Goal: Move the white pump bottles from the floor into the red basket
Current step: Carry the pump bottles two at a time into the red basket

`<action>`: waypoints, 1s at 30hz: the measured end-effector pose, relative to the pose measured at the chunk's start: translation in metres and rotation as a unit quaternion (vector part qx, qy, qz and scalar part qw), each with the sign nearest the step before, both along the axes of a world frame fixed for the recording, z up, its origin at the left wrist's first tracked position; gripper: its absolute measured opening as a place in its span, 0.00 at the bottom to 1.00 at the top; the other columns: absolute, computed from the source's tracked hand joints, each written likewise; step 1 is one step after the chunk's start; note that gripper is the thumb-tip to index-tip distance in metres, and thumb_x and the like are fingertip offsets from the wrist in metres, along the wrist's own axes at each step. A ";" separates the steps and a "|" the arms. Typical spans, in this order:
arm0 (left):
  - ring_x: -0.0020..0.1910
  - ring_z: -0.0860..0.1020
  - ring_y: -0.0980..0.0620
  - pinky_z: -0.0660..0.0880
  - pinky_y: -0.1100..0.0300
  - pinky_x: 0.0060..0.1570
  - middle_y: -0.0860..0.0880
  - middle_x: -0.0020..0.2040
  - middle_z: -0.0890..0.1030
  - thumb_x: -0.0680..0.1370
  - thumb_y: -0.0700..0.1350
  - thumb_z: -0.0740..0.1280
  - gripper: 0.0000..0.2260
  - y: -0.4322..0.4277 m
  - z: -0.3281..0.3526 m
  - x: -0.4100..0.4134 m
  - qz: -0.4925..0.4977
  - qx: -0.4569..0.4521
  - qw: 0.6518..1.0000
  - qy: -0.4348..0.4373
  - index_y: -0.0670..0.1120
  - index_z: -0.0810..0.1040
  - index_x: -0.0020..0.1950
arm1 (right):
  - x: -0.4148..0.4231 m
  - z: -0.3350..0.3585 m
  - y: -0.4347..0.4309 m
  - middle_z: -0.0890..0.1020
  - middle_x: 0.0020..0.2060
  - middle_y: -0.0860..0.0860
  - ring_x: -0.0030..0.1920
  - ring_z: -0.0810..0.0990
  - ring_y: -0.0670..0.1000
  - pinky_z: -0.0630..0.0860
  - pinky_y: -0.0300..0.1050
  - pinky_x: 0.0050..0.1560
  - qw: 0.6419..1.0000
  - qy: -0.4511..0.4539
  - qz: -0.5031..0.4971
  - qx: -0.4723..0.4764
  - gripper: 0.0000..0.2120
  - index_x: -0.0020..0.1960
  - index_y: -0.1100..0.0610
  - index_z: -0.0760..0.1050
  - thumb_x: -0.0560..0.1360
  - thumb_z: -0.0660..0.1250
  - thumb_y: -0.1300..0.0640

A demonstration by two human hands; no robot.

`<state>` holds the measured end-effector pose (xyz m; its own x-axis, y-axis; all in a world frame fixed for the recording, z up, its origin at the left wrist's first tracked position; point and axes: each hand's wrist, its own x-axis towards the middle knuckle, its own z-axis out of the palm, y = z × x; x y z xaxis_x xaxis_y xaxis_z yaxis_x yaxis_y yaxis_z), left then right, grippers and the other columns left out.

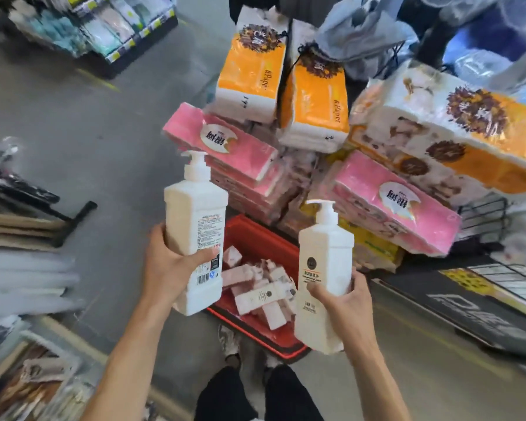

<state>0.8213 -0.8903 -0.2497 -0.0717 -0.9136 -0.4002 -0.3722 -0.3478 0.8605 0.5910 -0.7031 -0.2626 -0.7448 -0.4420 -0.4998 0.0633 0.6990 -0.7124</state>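
Bottles are off the floor (104, 141) and in the air, one per hand, so I judge this to be the carry step, with the drop into the basket not yet done. My left hand (170, 265) grips a white square-shouldered plastic pump bottle (195, 220) low on its body, its printed back label and barcode facing me. The fingers (204, 254) are wrapped round it and the pump head points up. My right hand (343, 299) grips a second white pump bottle with a round dark emblem (325, 262) the same way, fingers (359, 279) curled round its lower half.

Between the two bottles, on the floor just ahead of my shoes, sits the red plastic basket (255, 235). It already holds a loose jumble of small pale pink-and-white packs (261, 290). They are too blurred for me to say what they are. Beyond its far rim rise stacked pink tissue packs (225, 147).

The next move, as I read it, calls for bringing both hands inward and down over the basket's open top. I would then lay each bottle on the jumble before letting go, not drop it from height.
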 end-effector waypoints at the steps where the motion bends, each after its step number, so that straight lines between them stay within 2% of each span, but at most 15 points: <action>1: 0.52 0.81 0.57 0.76 0.60 0.44 0.54 0.55 0.82 0.62 0.39 0.84 0.35 -0.006 -0.010 -0.005 -0.019 0.003 1.000 -0.001 0.47 0.71 0.64 | 0.000 -0.010 0.007 0.76 0.51 0.38 0.50 0.78 0.43 0.76 0.49 0.49 1.000 -0.008 -0.020 0.009 0.33 0.62 0.46 0.65 0.66 0.82 0.50; 5: 0.52 0.79 0.60 0.75 0.60 0.46 0.55 0.55 0.80 0.62 0.37 0.83 0.36 -0.017 -0.061 -0.024 -0.082 0.024 0.996 -0.016 0.47 0.70 0.64 | -0.003 -0.062 0.035 0.78 0.51 0.46 0.49 0.80 0.47 0.75 0.47 0.43 0.992 -0.046 -0.108 0.049 0.32 0.62 0.53 0.67 0.66 0.83 0.58; 10: 0.51 0.78 0.66 0.72 0.66 0.44 0.60 0.54 0.79 0.62 0.37 0.84 0.37 -0.019 -0.131 -0.035 -0.091 0.039 0.993 -0.068 0.51 0.69 0.64 | -0.006 -0.148 0.044 0.80 0.50 0.53 0.46 0.80 0.47 0.74 0.44 0.39 0.974 -0.095 -0.188 0.078 0.29 0.61 0.61 0.68 0.67 0.80 0.67; 13: 0.52 0.78 0.63 0.73 0.60 0.46 0.61 0.54 0.79 0.62 0.38 0.84 0.37 -0.026 -0.181 -0.037 -0.099 0.052 0.989 -0.099 0.52 0.69 0.64 | -0.007 -0.206 0.035 0.80 0.49 0.53 0.46 0.81 0.49 0.75 0.44 0.39 0.966 -0.109 -0.219 0.087 0.29 0.61 0.62 0.68 0.67 0.80 0.67; 15: 0.52 0.78 0.61 0.73 0.61 0.46 0.62 0.53 0.77 0.62 0.36 0.83 0.37 -0.029 -0.218 -0.041 -0.113 0.059 0.985 -0.119 0.51 0.68 0.64 | -0.007 -0.249 0.028 0.80 0.49 0.51 0.45 0.81 0.47 0.76 0.44 0.40 0.957 -0.126 -0.240 0.099 0.28 0.60 0.60 0.68 0.67 0.81 0.65; 17: 0.51 0.77 0.59 0.72 0.64 0.46 0.60 0.53 0.76 0.63 0.35 0.82 0.36 -0.033 -0.252 -0.053 -0.141 0.064 0.978 -0.143 0.51 0.67 0.64 | -0.007 -0.292 0.020 0.81 0.49 0.50 0.45 0.81 0.47 0.78 0.48 0.46 0.952 -0.137 -0.249 0.117 0.29 0.59 0.59 0.68 0.66 0.82 0.61; 18: 0.52 0.77 0.56 0.73 0.62 0.49 0.58 0.54 0.76 0.63 0.35 0.82 0.36 -0.035 -0.271 -0.059 -0.159 0.069 0.973 -0.155 0.51 0.67 0.64 | -0.007 -0.313 0.016 0.81 0.49 0.51 0.45 0.81 0.49 0.78 0.50 0.49 0.949 -0.139 -0.251 0.130 0.30 0.59 0.58 0.68 0.65 0.83 0.59; 20: 0.57 0.77 0.52 0.75 0.54 0.55 0.56 0.58 0.77 0.60 0.41 0.83 0.38 -0.038 -0.310 -0.071 -0.199 0.075 0.960 -0.180 0.54 0.67 0.64 | -0.008 -0.352 0.009 0.81 0.50 0.52 0.48 0.81 0.54 0.78 0.51 0.53 0.944 -0.144 -0.250 0.161 0.31 0.58 0.57 0.68 0.65 0.83 0.53; 22: 0.58 0.78 0.48 0.74 0.50 0.57 0.55 0.59 0.79 0.58 0.49 0.82 0.39 -0.040 -0.347 -0.083 -0.254 0.060 0.939 -0.224 0.58 0.67 0.64 | -0.010 -0.388 0.004 0.81 0.52 0.54 0.52 0.81 0.58 0.77 0.53 0.56 0.938 -0.150 -0.236 0.202 0.33 0.60 0.57 0.67 0.65 0.83 0.50; 26: 0.59 0.78 0.43 0.70 0.53 0.48 0.49 0.61 0.80 0.63 0.48 0.81 0.37 -0.038 -0.404 -0.113 -0.356 0.033 0.888 -0.290 0.54 0.69 0.68 | -0.012 -0.444 0.002 0.81 0.61 0.59 0.61 0.80 0.63 0.75 0.54 0.60 0.926 -0.151 -0.222 0.265 0.39 0.68 0.60 0.66 0.67 0.82 0.47; 30: 0.58 0.79 0.38 0.75 0.48 0.51 0.43 0.61 0.80 0.66 0.49 0.79 0.36 -0.034 -0.455 -0.130 -0.423 0.029 0.841 -0.337 0.49 0.69 0.70 | -0.006 -0.480 0.015 0.81 0.63 0.57 0.63 0.80 0.63 0.75 0.56 0.64 0.922 -0.154 -0.233 0.267 0.39 0.71 0.60 0.66 0.68 0.82 0.50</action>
